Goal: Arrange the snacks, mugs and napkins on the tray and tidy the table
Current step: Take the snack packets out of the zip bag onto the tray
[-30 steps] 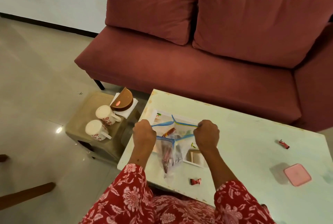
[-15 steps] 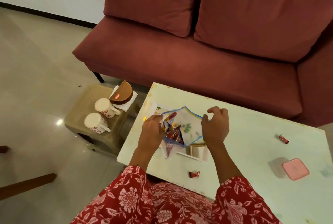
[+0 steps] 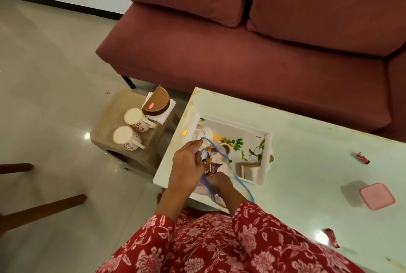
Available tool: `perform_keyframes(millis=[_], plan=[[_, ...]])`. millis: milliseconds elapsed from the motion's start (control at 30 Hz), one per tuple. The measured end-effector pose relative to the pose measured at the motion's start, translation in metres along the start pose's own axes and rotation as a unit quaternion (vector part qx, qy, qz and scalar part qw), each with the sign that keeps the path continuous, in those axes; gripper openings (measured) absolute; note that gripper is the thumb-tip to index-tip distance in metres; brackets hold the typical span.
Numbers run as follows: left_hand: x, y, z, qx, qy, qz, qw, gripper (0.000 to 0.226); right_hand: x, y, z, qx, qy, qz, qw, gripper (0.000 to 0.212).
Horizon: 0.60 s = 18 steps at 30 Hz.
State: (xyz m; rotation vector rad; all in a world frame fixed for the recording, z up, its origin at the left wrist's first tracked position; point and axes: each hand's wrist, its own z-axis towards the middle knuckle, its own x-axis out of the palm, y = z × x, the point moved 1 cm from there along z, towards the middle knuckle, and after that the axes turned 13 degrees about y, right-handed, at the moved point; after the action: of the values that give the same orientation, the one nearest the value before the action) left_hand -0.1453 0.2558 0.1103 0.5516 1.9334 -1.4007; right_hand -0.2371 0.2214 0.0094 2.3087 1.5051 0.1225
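A clear zip bag (image 3: 208, 191) with a blue rim hangs over the near left corner of the white leaf-print tray (image 3: 237, 124). My left hand (image 3: 186, 160) pinches the bag's rim and holds it open. My right hand (image 3: 219, 181) is inside the bag's mouth, closed around the purple and orange snack packets (image 3: 208, 166); its fingertips are hidden. Two white floral mugs (image 3: 136, 119) (image 3: 126, 138) stand on the low stool (image 3: 118, 105) to the left. Behind them, a brown half-round holder (image 3: 157, 102) sits on white napkins (image 3: 163, 116).
The tray lies on the pale green table (image 3: 307, 163). Two loose red candies (image 3: 362, 158) (image 3: 331, 237) and a pink-lidded box (image 3: 376, 196) lie on its right side. A maroon sofa (image 3: 241, 57) stands behind, and wooden chair legs (image 3: 44, 207) cross the floor at left.
The bag was stretched open between both hands. Now my left hand alone holds its rim, and my right hand has gone into the bag onto the snacks. The view shifted closer.
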Motion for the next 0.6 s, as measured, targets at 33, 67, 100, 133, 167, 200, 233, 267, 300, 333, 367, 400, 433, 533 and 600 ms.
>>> perform_keyframes(millis=[33,67,100,133,167,200,233,267,300,333,367,400,433,533,600], plan=[[0.000,0.000,-0.001,0.002,0.001,0.000,1.000,0.036,0.002,0.000,0.001,-0.007,-0.008,0.048,0.999,0.025],[0.000,0.000,-0.001,0.003,0.002,0.000,1.000,0.035,0.004,0.001,0.001,-0.010,-0.018,0.083,0.996,0.022],[0.000,0.000,-0.002,0.006,0.003,0.000,1.000,0.035,0.003,0.002,0.002,-0.007,-0.031,0.109,0.994,0.022],[0.000,0.000,-0.002,0.008,0.002,0.001,1.000,0.034,0.002,0.002,0.005,0.006,-0.043,0.126,0.991,0.028],[0.000,0.001,-0.002,0.010,0.002,0.001,1.000,0.034,0.000,0.002,0.009,0.019,-0.051,0.141,0.989,0.039],[0.000,0.000,-0.002,0.011,0.002,0.002,1.000,0.034,-0.002,0.003,0.012,0.030,-0.061,0.150,0.986,0.043],[0.000,0.000,-0.002,0.011,0.001,0.002,1.000,0.034,-0.005,0.003,0.017,0.034,-0.069,0.162,0.984,0.042],[-0.001,-0.002,-0.001,0.011,0.001,0.003,1.000,0.034,-0.008,0.004,0.016,0.036,-0.083,0.175,0.981,0.041],[-0.001,-0.003,0.000,0.012,0.002,0.002,1.000,0.034,-0.010,0.006,0.013,0.032,-0.100,0.186,0.977,0.041],[0.000,-0.005,0.002,0.015,0.002,0.003,1.000,0.034,-0.014,0.008,0.011,0.024,-0.122,0.196,0.973,0.041],[0.000,-0.006,0.004,0.017,0.002,0.005,1.000,0.034,-0.017,0.010,0.010,0.011,-0.146,0.197,0.969,0.041],[0.001,-0.008,0.005,0.020,0.002,0.007,1.000,0.034,-0.020,0.012,0.007,0.001,-0.170,0.188,0.967,0.040],[0.002,-0.010,0.007,0.019,0.001,0.007,1.000,0.034,-0.023,0.015,0.005,-0.013,-0.193,0.166,0.967,0.041],[0.005,-0.016,0.012,0.008,-0.002,0.002,1.000,0.034,-0.037,0.025,-0.012,-0.038,-0.249,0.034,0.967,0.041],[0.008,-0.020,0.016,0.007,-0.004,0.000,1.000,0.033,-0.054,0.031,-0.030,-0.056,-0.276,-0.074,0.957,0.033]])
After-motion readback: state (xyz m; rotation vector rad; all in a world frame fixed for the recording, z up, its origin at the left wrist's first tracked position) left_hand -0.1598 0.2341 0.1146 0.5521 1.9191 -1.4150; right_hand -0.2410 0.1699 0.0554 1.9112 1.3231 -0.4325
